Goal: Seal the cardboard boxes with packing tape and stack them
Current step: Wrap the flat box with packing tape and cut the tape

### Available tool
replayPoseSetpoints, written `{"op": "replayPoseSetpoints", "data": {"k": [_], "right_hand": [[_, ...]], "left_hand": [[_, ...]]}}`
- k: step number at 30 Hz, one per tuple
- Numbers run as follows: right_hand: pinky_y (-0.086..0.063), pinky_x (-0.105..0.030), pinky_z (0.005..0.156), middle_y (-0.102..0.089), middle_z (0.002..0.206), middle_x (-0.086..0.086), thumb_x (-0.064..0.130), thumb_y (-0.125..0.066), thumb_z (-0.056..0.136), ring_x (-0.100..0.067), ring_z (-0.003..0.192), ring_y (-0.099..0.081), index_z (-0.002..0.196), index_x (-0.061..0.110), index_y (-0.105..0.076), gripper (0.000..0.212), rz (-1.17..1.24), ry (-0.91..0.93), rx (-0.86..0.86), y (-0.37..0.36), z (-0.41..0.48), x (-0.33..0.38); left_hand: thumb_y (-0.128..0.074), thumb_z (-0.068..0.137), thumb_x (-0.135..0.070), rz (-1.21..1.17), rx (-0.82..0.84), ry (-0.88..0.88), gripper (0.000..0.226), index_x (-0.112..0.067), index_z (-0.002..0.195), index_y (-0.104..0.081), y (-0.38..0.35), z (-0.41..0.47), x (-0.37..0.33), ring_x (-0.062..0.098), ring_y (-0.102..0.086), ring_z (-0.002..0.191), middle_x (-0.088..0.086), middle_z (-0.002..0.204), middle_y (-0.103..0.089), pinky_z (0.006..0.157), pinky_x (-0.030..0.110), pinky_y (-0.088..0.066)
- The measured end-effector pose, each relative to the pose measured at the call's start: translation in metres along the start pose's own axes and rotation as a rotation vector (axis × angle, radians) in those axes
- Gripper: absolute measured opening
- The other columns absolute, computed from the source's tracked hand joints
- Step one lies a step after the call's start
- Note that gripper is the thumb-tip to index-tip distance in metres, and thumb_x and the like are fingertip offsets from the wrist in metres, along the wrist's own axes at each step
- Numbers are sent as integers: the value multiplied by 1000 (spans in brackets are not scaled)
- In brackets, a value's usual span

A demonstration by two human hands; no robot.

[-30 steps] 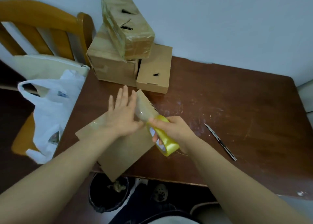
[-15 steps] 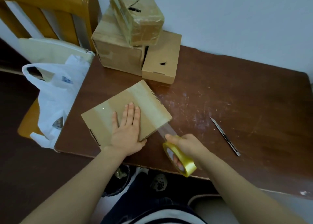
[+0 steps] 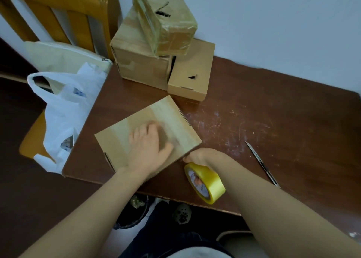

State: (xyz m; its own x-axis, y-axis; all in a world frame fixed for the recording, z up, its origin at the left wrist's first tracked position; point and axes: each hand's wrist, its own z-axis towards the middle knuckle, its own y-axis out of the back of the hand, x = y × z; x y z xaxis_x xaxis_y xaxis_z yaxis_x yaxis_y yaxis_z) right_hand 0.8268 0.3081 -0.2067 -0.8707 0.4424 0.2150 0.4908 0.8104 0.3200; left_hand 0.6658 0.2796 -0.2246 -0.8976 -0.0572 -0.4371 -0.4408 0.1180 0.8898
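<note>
Box (image 3: 170, 113) flat, long axis near-left to far-right; left hand (image 3: 148, 146) spread flat atop, right hand (image 3: 203, 156) tight around tape roll (image 3: 207, 181).

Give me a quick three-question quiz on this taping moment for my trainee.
1. True or false: the left hand lies on the flat cardboard box.
2. The right hand grips: A) scissors, B) the yellow tape roll, C) a marker?
3. How many stacked boxes stand by the wall?
Key: 1 true; 2 B; 3 three.
</note>
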Motion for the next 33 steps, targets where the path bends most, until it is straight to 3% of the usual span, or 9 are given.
{"op": "replayPoseSetpoints", "data": {"k": [2,6,11,14,17,19,23,29,33], "right_hand": [[-36,-31,99,-42,147,-11,31,-38,104,-29,129,-45,141,6,-42,45,-48,19,30,2,1,2],[-35,-25,95,-44,145,-11,28,-44,102,-26,130,-43,139,6,-45,43,-72,23,7,4,2,-1],[-36,-24,95,-48,101,-3,21,-50,99,-26,101,-52,117,10,-53,22,36,8,26,4,3,-5],[-40,-30,94,-47,83,3,13,-44,98,-15,72,-47,87,19,-50,14,62,75,-12,5,1,-1],[-36,-30,92,-53,124,-11,16,-41,100,-26,103,-49,133,10,-47,34,75,89,-21,1,-2,-2],[-35,-29,97,-42,145,-15,21,-39,102,-30,127,-44,144,9,-36,44,3,73,-21,4,1,-2],[-40,-38,105,-55,125,-16,23,-47,97,-33,123,-50,120,10,-57,28,15,54,-22,0,11,-10],[-44,-39,101,-54,133,-7,37,-66,81,-26,118,-52,135,24,-52,57,-46,49,-110,-2,28,-10],[-49,-41,95,-59,117,-3,56,-66,57,-25,106,-58,126,24,-57,77,-84,-30,-157,-1,26,-16]], "left_hand": [[-17,90,-54,4,-172,-5,73,-10,147,-30,-1,30,-12,29,-23,142,10,153,-29,115,41,-12],[-1,93,-61,276,60,15,79,-8,150,13,-30,69,-15,22,17,146,11,158,17,117,35,13],[8,91,-60,311,17,-38,79,-5,147,12,-48,49,-18,24,12,147,15,159,11,114,36,17],[-4,96,-51,287,-55,-147,71,-4,149,-5,-62,16,-33,25,-8,147,16,158,-9,119,36,1],[-3,96,-48,260,11,-143,67,-6,148,4,-62,10,-37,23,0,148,12,159,1,119,34,4],[-8,98,-43,273,-13,-181,63,-6,150,-14,-61,6,-37,23,-14,146,12,158,-13,120,38,-11],[-10,102,-41,261,70,-250,58,-12,152,-5,-62,2,-36,19,0,148,6,160,-4,119,34,4],[-1,94,-56,288,45,-14,73,-10,150,11,-48,47,-4,20,14,146,9,159,13,112,32,17],[1,96,-50,290,40,-127,67,-11,150,4,-49,21,-10,19,4,148,7,160,4,116,37,13]]}}
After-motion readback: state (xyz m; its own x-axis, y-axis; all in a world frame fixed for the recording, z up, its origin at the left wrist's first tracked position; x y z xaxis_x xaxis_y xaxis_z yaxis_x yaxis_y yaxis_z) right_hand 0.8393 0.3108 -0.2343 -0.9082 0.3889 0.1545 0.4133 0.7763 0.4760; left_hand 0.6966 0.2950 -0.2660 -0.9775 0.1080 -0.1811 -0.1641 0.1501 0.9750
